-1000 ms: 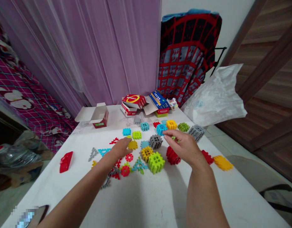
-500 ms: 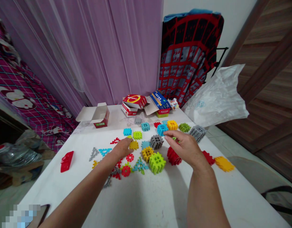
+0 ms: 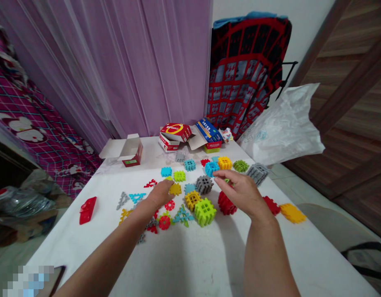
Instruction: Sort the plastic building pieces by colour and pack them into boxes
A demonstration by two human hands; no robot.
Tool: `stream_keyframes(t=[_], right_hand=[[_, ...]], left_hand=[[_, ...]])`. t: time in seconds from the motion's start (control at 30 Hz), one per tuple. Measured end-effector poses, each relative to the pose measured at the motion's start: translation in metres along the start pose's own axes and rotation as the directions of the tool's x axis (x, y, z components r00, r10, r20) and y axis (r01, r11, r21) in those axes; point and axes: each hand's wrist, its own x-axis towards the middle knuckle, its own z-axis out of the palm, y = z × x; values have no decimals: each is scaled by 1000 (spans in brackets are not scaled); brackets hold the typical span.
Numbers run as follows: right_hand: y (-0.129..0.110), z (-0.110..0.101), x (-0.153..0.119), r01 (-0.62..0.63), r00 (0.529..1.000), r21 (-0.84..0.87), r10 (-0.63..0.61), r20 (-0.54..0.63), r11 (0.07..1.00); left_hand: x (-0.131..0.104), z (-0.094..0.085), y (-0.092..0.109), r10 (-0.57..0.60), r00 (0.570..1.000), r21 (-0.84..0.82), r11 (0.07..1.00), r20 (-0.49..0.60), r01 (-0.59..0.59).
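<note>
Around the middle of the white table (image 3: 196,264), toothed plastic pieces lie scattered; we take the grey block (image 3: 204,185) as clock centre, twelve being the far edge. Left hand (image 3: 159,194) at nine o'clock, just beside the yellow tile (image 3: 176,189), which lies between hand and block. Most of its fingers are hidden from us; whether they pinch the tile or only rest by it, we cannot tell. Right hand (image 3: 238,189) at three o'clock, fingers bent and close together, thumb slightly apart below the forefinger; we see nothing between them. Tips near the blue stack (image 3: 211,168) at one o'clock, contact unclear. Red stack (image 3: 226,204) at four, partly covered by that hand. Lime block (image 3: 205,212) at six, yellow block (image 3: 192,201) at eight, side by side. Toward twelve, well apart, we note a red box (image 3: 177,131) and a blue box (image 3: 208,130).
</note>
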Motion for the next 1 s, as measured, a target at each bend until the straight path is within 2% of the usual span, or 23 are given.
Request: stream_keyframes(t=[0.2, 0.4, 0.5, 0.67, 1.0], right_hand=[[-1, 0, -1, 1, 1000, -1, -1, -1, 1000], [-2, -2, -1, 15, 1000, 13, -15, -23, 1000], [-2, -2, -1, 10, 1000, 11, -10, -18, 1000], [-1, -4, -1, -5, 999, 31, 6, -32, 999], [4, -6, -2, -30, 999, 37, 32, -44, 999]], left_hand=[[-2, -2, 2, 2, 1000, 15, 1000, 1, -2], [-5, -17, 11, 27, 999, 81, 996, -44, -24], [1, -24, 19, 124, 991, 114, 986, -42, -118], [19, -26, 29, 303, 953, 140, 943, 14, -302], [29, -21, 35, 365, 928, 198, 906, 80, -374]])
